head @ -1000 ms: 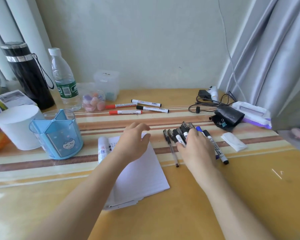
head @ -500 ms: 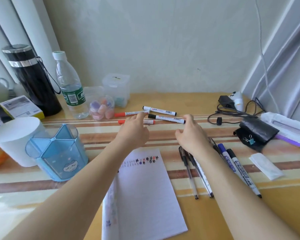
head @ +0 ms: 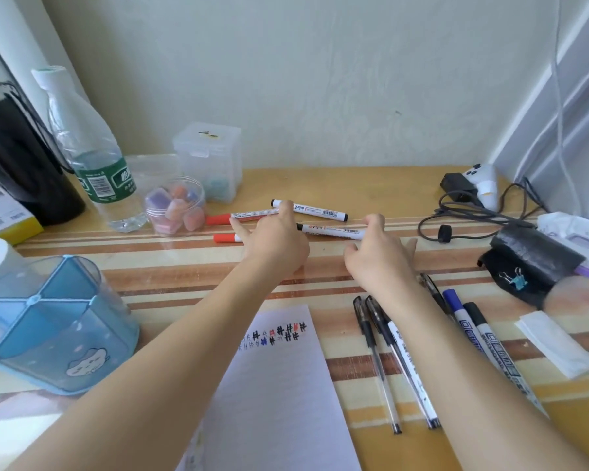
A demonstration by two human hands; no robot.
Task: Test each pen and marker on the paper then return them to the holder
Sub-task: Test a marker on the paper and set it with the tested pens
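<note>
- Left hand (head: 275,240): fingers (head: 286,208) spread loose over the far marker group, tips touching the upper black-capped marker (head: 315,210) and the upper red-capped marker (head: 240,216); nothing clamped yet.
- Right hand (head: 376,255): fingers (head: 374,223) curled partway, tips resting on the right end of the lower black-capped marker (head: 330,230); looks like a pinch about to form, but can't tell if it's gripped.
- A second red-capped marker (head: 225,237) lies just left of the left hand, partly hidden under it.
- Likely reason for the two-hand reach: these four markers lie at the back of the table (head: 371,185), well apart from the rest, prob. being gathered for testing or return.
- Nearer the person, by the right forearm: two gel pens (head: 376,362), a blue-capped marker (head: 458,314), a black-capped whiteboard marker (head: 497,351), laid roughly parallel, caps on.
- Paper (head: 279,396) sits between the forearms, w/ rows of black, red, blue test marks near its top edge.
- Holder (head: 48,331), blue w/ divided compartments, stands at left, well apart from both hands; no pens seen in it, so the return step appears not yet begun.
</note>
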